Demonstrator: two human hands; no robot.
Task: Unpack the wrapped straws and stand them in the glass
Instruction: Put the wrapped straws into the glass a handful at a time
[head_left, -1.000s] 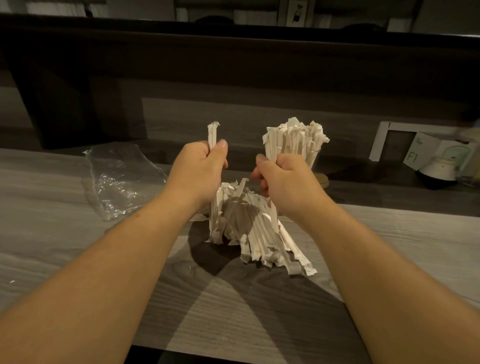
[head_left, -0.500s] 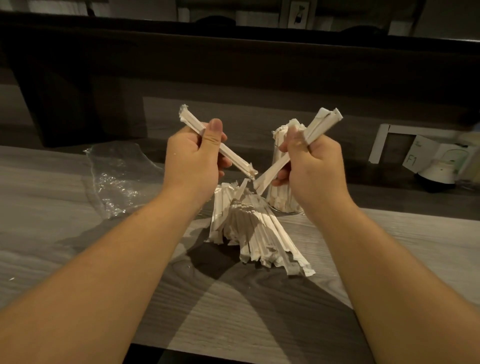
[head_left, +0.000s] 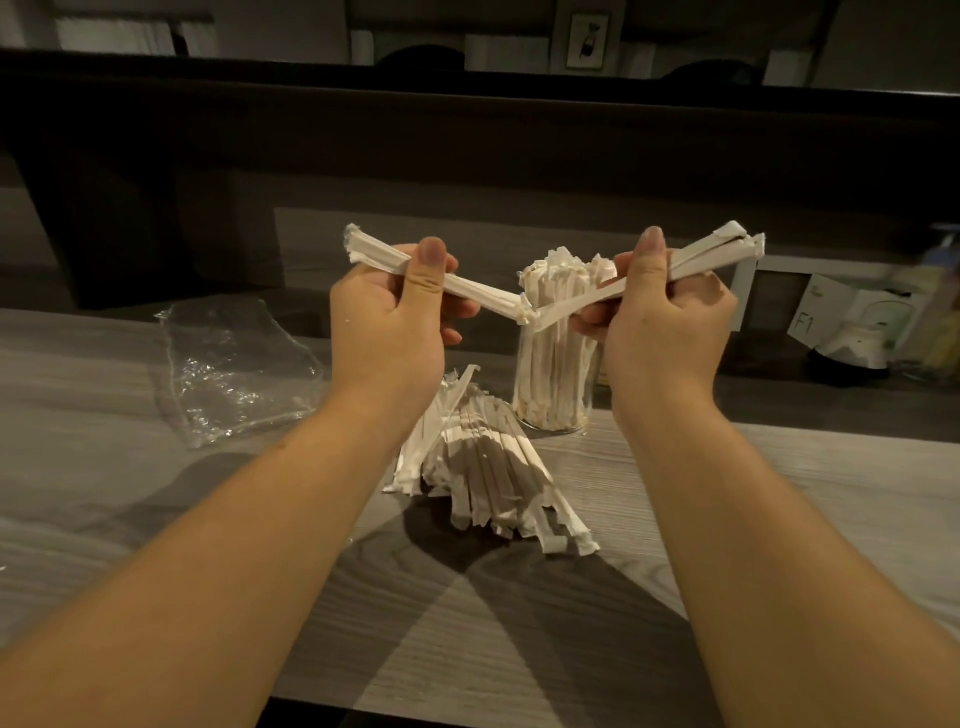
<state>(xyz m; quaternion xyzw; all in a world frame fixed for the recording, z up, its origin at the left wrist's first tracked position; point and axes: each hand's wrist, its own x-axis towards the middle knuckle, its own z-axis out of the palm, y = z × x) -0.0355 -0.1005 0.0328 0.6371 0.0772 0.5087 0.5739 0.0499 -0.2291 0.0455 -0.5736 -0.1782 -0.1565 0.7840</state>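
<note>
Left hand (head_left: 387, 322), frame centre: fingers curled round small bundle of white paper-wrapped straws (head_left: 457, 288). Right hand (head_left: 662, 317): grips second white wrapped bundle (head_left: 711, 254). Clear straw-filled glass (head_left: 553, 364) behind; loose white wrapped-straw pile (head_left: 483, 462) on grey wood-grain table (head_left: 156, 519).
</note>
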